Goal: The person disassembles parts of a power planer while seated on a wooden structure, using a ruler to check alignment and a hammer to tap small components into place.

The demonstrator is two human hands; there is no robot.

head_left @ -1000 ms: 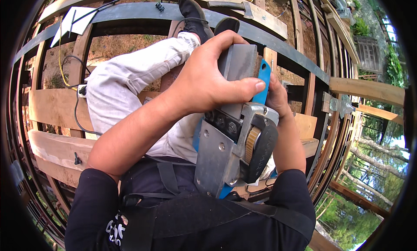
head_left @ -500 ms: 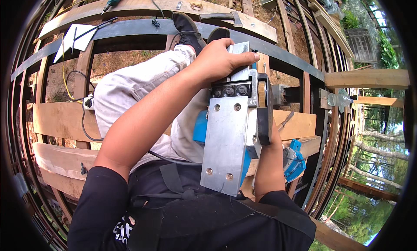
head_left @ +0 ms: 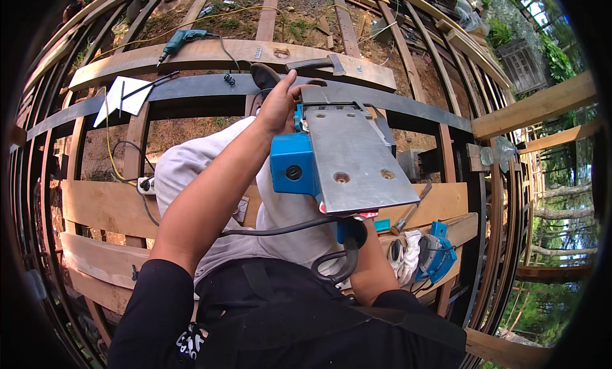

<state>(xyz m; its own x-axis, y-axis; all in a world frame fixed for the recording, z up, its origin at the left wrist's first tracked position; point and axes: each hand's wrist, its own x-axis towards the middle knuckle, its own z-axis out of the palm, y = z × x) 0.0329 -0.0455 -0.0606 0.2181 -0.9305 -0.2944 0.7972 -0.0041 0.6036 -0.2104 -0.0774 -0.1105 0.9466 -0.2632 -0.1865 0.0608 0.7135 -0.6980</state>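
Observation:
An electric planer [head_left: 360, 155], blue with a flat metal sole, is held sole-up above my lap. My left hand [head_left: 280, 104] is at its far end, thumb raised and fingers going behind the body, where their tips are hidden. My right forearm [head_left: 370, 273] reaches under the near end, by the blue rear handle [head_left: 352, 232]; the planer covers my right hand. From the near end a black power cord [head_left: 280, 230] loops and runs left across my legs. Two screw recesses show near each end of the sole plate facing me.
A second blue power tool [head_left: 437, 260], white gloves [head_left: 408, 257] and a chisel [head_left: 411, 209] lie on boards to the right. Farther away are a hatchet [head_left: 315, 64], a green drill [head_left: 182, 44] and a white panel [head_left: 124, 101]. Open gaps separate the beams.
The planer has tilted and turned, so its sole faces up more and its blue side shows. My left hand has shifted left, off the front plate to the side.

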